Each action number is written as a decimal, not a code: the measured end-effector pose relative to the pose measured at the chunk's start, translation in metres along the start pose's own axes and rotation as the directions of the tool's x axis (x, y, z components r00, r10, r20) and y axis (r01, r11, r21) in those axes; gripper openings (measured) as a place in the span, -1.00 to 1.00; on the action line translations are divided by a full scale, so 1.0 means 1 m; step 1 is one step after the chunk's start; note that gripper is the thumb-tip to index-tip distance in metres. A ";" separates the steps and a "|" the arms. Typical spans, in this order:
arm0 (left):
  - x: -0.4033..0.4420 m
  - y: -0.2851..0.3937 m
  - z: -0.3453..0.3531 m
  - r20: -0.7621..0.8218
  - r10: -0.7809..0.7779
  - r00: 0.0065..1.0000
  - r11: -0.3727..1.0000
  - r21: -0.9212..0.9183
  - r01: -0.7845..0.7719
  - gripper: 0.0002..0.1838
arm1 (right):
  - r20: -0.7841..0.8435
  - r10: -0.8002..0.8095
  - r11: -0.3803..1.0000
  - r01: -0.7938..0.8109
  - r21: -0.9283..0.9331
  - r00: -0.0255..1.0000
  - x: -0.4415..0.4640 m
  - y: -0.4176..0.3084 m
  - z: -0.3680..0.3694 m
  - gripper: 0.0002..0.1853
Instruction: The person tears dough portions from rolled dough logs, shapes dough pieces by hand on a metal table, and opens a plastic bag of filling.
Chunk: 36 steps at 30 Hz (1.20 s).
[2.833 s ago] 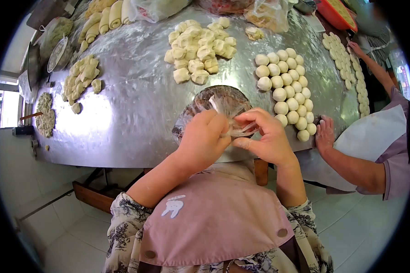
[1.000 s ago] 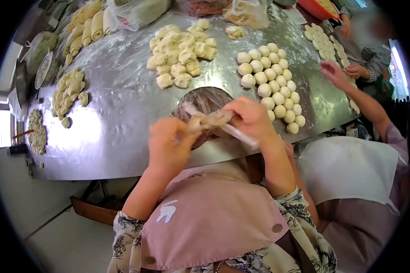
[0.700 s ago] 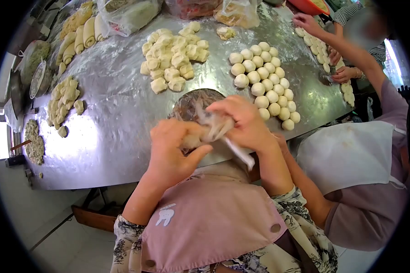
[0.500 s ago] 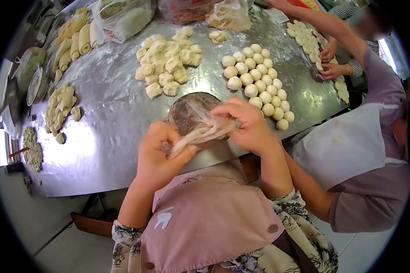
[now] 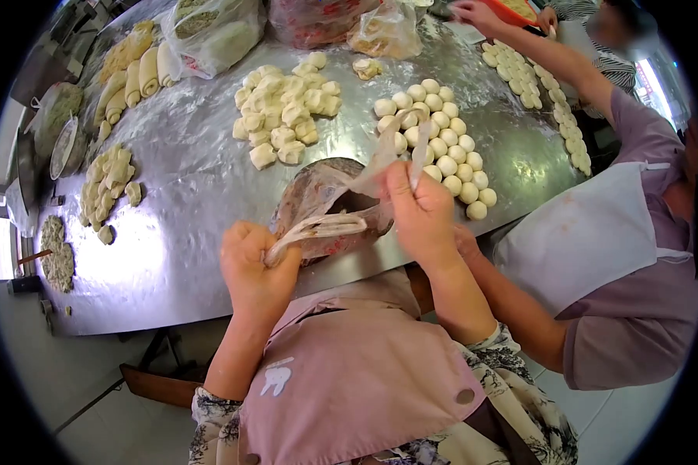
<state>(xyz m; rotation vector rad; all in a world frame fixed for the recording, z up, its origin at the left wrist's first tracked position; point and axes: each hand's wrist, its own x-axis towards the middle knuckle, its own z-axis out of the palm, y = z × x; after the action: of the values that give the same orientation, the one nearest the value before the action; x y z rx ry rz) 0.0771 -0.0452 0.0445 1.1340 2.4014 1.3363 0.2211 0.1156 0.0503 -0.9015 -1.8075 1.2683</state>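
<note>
A clear plastic bag (image 5: 310,198) with dark brown contents rests on the metal table near its front edge, in front of my body. My left hand (image 5: 260,263) is closed in a fist around one twisted handle of it. The other handle is gripped by my right hand (image 5: 419,205), higher and to the right. Between my hands the bag's mouth gapes, and a dark inside shows. Just behind my right hand stand rows of round dough balls (image 5: 446,143). Cut dough pieces (image 5: 287,108) lie heaped beyond the bag.
More dough pieces (image 5: 105,186) and dough rolls (image 5: 139,77) lie left on the metal table (image 5: 202,225). Filled plastic bags (image 5: 217,39) stand at the back. On the right, a co-worker in a white apron (image 5: 574,240) stands close, an arm across the table by flattened dough rounds (image 5: 516,74).
My hands have moved apart, my right hand going up, and the bag's mouth has opened. The co-worker's arm has shifted at upper right, and another person's hands have left the dough rounds.
</note>
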 end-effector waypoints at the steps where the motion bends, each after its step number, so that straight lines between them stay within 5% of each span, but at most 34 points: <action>1: -0.001 0.002 0.001 -0.011 -0.008 1.000 1.000 0.013 0.008 -0.72 | 0.003 0.057 0.997 -0.057 0.046 0.998 0.001 -0.003 -0.001 -0.72; 6: 0.005 0.013 0.010 -0.080 0.023 0.997 0.999 0.049 -0.019 -0.64 | 0.090 0.306 0.923 -0.319 0.214 0.948 0.001 -0.005 -0.001 -0.66; 11: 0.013 -0.003 0.016 -0.090 0.119 0.989 0.966 0.240 -0.095 -0.65 | 0.133 0.518 0.547 -0.447 0.708 0.845 0.001 0.001 -0.005 -0.73; 17: 0.006 -0.025 0.016 -0.137 -0.091 0.986 0.975 0.188 0.116 -0.76 | 0.268 0.592 0.194 -0.457 0.868 0.760 0.003 0.032 -0.008 -0.78; 18: 0.002 -0.034 0.013 -0.094 -0.149 0.984 0.966 0.199 0.165 -0.78 | 0.358 0.483 0.158 -0.482 0.862 0.799 0.005 0.034 -0.014 -0.76; 21: -0.006 -0.067 0.001 0.108 -0.401 0.910 0.909 0.172 0.380 -0.75 | 0.411 0.527 0.180 -0.570 0.801 0.744 0.015 0.035 -0.027 -0.78; 23: -0.011 -0.081 -0.008 0.349 -0.614 0.709 0.779 0.123 0.615 -0.67 | 0.380 0.572 0.269 -0.604 0.750 0.727 0.019 0.031 -0.031 -0.80; 24: -0.011 -0.078 -0.009 0.423 -0.623 0.658 0.623 -0.240 0.745 -0.65 | 0.364 0.595 0.311 -0.622 0.718 0.717 0.020 0.028 -0.033 -0.81; 26: -0.010 -0.066 -0.014 0.563 -0.548 0.619 -0.016 -0.747 0.665 -0.61 | 0.342 0.592 0.432 -0.646 0.629 0.730 0.018 0.028 -0.040 -0.95; 27: -0.008 -0.065 -0.019 0.610 -0.462 0.644 -0.157 -0.770 0.618 -0.67 | 0.371 0.554 0.519 -0.658 0.546 0.745 0.018 0.024 -0.046 -0.93; 30: 0.010 -0.047 -0.017 0.530 -0.620 0.578 -0.215 -0.824 0.525 -0.66 | 0.353 0.543 0.708 -0.642 0.295 0.762 0.012 0.014 -0.045 -0.68; 33: 0.003 -0.099 -0.009 0.657 -0.119 0.744 -0.579 -0.655 0.486 -0.68 | 0.437 0.481 0.848 -0.530 -0.011 0.760 0.007 0.024 -0.051 -0.67; 36: 0.001 -0.116 -0.005 0.540 0.061 0.839 -0.508 -0.707 0.492 -0.70 | 0.374 0.536 0.831 -0.550 -0.077 0.757 0.008 0.034 -0.047 -0.72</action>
<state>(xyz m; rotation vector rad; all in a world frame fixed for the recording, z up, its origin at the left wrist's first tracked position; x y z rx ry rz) 0.0115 -0.0836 -0.0438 -0.0092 0.1748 1.8618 0.2628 0.1520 0.0308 -1.2926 -1.8633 1.9565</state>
